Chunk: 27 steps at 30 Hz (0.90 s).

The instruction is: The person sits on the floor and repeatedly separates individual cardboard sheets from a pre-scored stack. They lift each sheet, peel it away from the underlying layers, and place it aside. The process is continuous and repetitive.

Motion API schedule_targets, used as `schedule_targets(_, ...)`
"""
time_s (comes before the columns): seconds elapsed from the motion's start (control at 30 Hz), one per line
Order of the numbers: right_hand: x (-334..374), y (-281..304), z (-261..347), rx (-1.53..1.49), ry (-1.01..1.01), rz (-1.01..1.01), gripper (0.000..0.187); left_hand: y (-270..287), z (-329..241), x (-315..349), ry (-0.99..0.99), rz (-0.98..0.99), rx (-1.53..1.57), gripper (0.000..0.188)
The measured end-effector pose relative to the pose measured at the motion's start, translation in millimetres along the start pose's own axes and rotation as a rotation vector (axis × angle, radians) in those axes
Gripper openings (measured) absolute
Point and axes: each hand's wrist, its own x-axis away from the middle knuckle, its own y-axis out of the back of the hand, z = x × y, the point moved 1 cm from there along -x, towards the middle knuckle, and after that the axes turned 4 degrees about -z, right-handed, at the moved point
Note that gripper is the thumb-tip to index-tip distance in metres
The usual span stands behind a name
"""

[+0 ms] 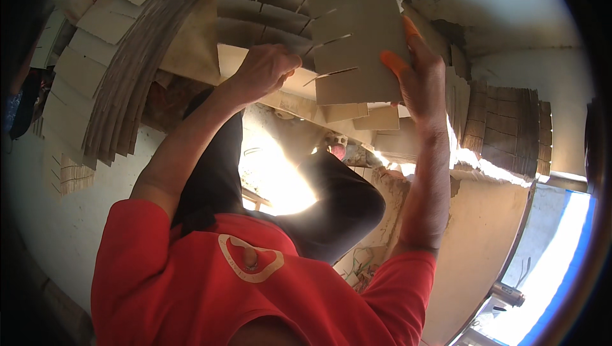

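My right hand (422, 81) is closed on the edge of a slotted cardboard sheet (360, 33), which is raised in front of me; several narrow slits run in from its left edge. The thumb and one finger of this hand show bright orange. My left hand (268, 73) is curled closed just left of the sheet, above a pale cardboard strip (231, 59). What its fingers hold, if anything, is hidden. Beyond it, slotted cardboard dividers (261, 11) stand in overlapping rows.
A long fanned stack of cardboard sheets (121, 72) fills the left side. More slotted bundles (510, 126) stand at the right by the wall. A wooden ledge (299, 105) runs below my hands. Strong sunlight falls between my legs. A blue-edged bright panel (542, 250) is at the lower right.
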Motion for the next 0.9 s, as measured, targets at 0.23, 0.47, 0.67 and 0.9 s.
schedule_targets(0.23, -12.7, -13.5, 3.2, 0.0, 0.049, 0.186, 0.055, -5.4, 4.8, -2.2, -0.009, -0.015, 0.006, 0.014)
schedule_targets(0.47, -13.2, -47.9, -8.8, 0.016, -0.125, 0.381, 0.067, -8.9, 6.9, -4.4, 0.013, 0.003, -0.003, 0.016)
schedule_targets(0.67, -15.2, -57.9, -12.9, 0.114, 0.031, 0.422, 0.049, -9.2, 8.6, -7.0, 0.06, 0.006, -0.007, 0.019)
schedule_targets(0.9, -13.1, -72.5, -28.7, 0.037, -0.069, 0.55, 0.077, -4.5, 0.4, -7.9, 0.052, 0.026, -0.005, 0.018)
